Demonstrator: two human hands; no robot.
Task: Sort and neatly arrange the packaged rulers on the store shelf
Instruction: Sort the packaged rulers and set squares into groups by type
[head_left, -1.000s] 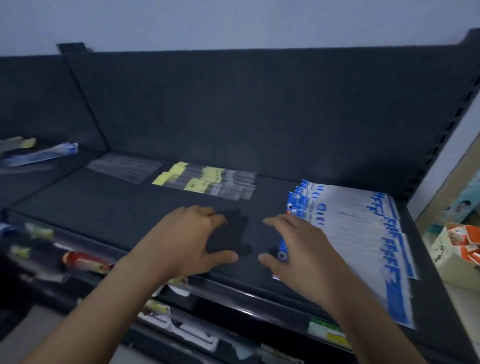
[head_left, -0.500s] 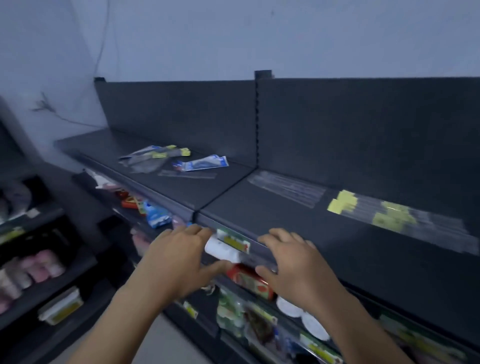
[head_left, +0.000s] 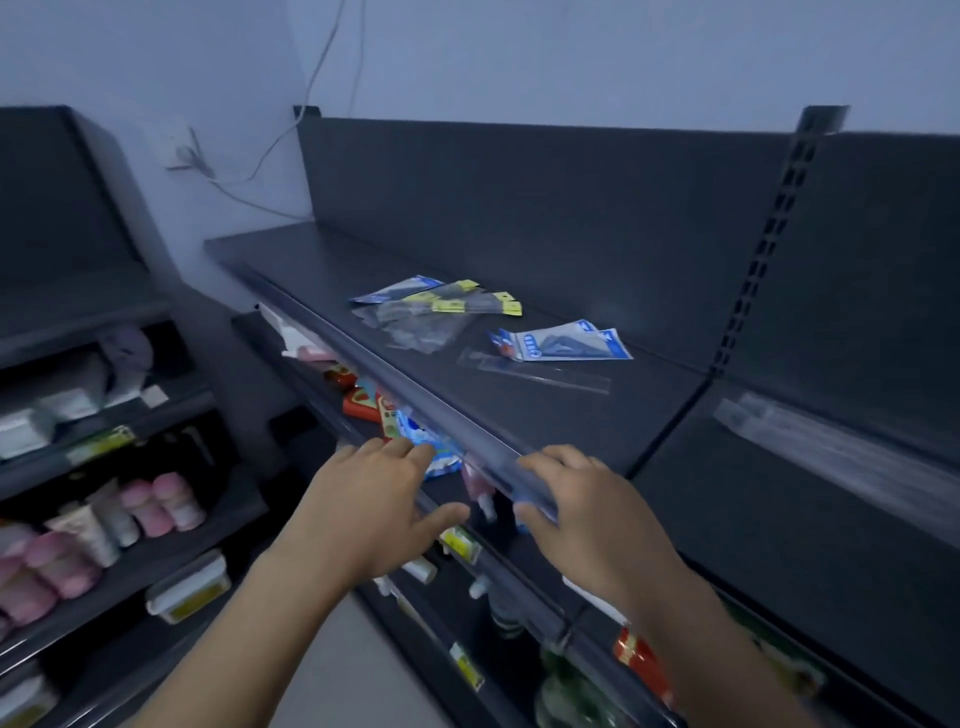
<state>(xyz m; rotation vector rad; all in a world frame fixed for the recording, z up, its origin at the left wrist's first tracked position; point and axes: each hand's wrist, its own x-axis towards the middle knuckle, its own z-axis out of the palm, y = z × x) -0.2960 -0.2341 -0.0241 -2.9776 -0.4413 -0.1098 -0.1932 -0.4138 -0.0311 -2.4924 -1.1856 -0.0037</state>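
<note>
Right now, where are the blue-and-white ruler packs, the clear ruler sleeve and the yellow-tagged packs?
blue-and-white ruler packs (head_left: 563, 344): head view, middle of top pack.
clear ruler sleeve (head_left: 540, 368): head view, its middle.
yellow-tagged packs (head_left: 448, 305): head view, a yellow tag.

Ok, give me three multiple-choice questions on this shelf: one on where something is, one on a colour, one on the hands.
1. The blue-and-white packets lie: A) on the floor B) on the top shelf, right of the tagged clear packets C) in a hand.
2. Those tags are: A) red B) green C) yellow.
3. The left hand and right hand are: A) both open, empty B) both gripping packets C) out of view.
Answers: B, they lie flat on the shelf; C, yellow strips show; A, neither holds anything.
</note>
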